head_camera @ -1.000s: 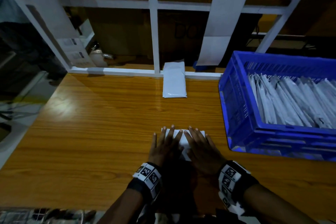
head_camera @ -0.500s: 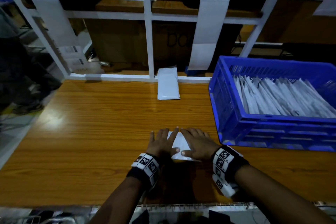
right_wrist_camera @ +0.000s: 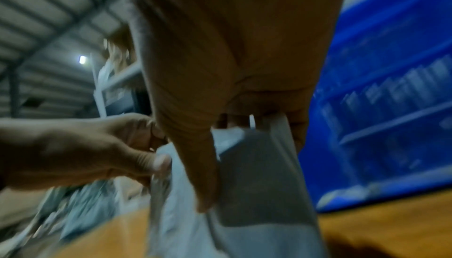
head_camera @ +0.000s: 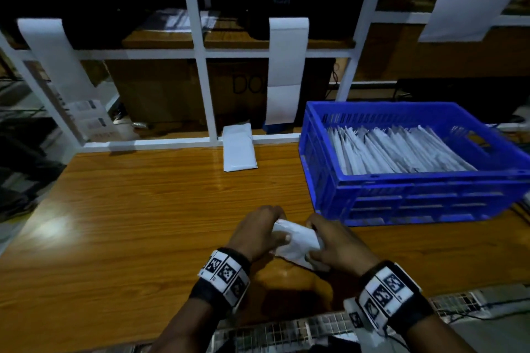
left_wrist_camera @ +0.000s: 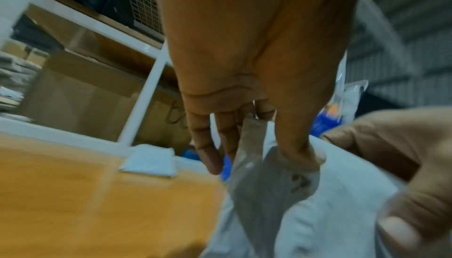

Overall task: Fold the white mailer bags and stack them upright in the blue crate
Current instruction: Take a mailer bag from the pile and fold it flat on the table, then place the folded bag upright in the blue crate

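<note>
A folded white mailer bag [head_camera: 298, 241] is lifted just off the wooden table near its front edge. My left hand [head_camera: 259, 231] pinches its left end between thumb and fingers, and my right hand [head_camera: 334, 243] grips its right end. In the left wrist view the bag [left_wrist_camera: 325, 200] hangs below my left hand [left_wrist_camera: 259, 142]. The right wrist view shows the bag [right_wrist_camera: 254, 181] under my right hand [right_wrist_camera: 220, 146]. The blue crate [head_camera: 415, 198] stands to the right, with several folded bags [head_camera: 395, 152] upright inside. A stack of flat mailer bags [head_camera: 238, 147] lies at the table's back.
A white shelf frame [head_camera: 200, 66] runs along the table's back edge, with white bags draped over its rail [head_camera: 286, 66]. Cardboard boxes sit behind it. The wooden table [head_camera: 129, 223] stretches to the left of my hands.
Both hands were pressing the bag flat on the table. Now they have curled round its ends and lifted it off the surface, tilted toward the right.
</note>
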The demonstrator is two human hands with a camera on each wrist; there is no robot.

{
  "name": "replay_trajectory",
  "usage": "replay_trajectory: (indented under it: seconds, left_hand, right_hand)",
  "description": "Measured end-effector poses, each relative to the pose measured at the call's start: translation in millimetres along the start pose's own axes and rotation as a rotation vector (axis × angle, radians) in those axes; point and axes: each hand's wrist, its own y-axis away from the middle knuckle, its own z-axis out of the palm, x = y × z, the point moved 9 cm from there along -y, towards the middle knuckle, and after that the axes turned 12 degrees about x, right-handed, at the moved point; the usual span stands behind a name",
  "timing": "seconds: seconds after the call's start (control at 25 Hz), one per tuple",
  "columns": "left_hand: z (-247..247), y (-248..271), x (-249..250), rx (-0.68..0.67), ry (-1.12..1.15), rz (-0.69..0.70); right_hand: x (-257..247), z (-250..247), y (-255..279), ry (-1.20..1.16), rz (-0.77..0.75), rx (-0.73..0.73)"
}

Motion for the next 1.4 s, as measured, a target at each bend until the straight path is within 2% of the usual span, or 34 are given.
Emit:
replay_trajectory:
  seconds: [0.2,0.32,0.4,0.52,0.64,0.76,0.88,1.04,1.12,1.24,1.4]
  left_hand:
    - [-4.3,-10.2,69.4,-0.004,0.176,0.046]
    - [-7.3,-15.7,112.4,0.084,0.24,0.125]
    - [-2.5,-19.8,143.2,0.15,0.236,0.184]
    - [12.5,-32.8,189.9,0.218,0.116,0.263]
    - [33.6,-52.8,243.9,0.281,0.013,0.357]
    - [49.3,-73.0,294.9,0.361,0.019,0.459]
    - [50.0,-96.0,334.0,0.48,0.059,0.446]
    - [47.3,-141.5,367.6,0.528,0.183,0.358]
    - [48.7,-170.4,378.1,0.49,0.171,0.351]
    - [65.3,-222.7,386.0,0.354,0.013,0.395]
    - [114.9,-304.9,379.3,0.031,-0.251,0.469]
  right_hand:
    - [22.9,-69.1,46.4,-0.201,-0.033,0.182]
    - [46.6,-112.5,70.5,-0.159,-0.002,0.284]
    - [70.1,-136.3,87.9,-0.097,0.07,0.337]
    - [104.2,-163.1,106.9,-0.012,0.126,0.359]
    - [142.0,-193.3,115.4,0.082,0.084,0.281]
    - [174.0,-239.9,116.5,0.147,0.03,0.332]
    - [202.6,-288.2,115.8,0.157,-0.005,0.458]
    - [242.9,-334.7,105.6,0.172,-0.026,0.608]
    - [266.3,-359.6,92.5,0.135,0.029,0.694]
    - [291.8,-392.6,63.4,0.075,0.105,0.782]
    - [329.2,-412.8,-7.6,0.11,0.304,0.745]
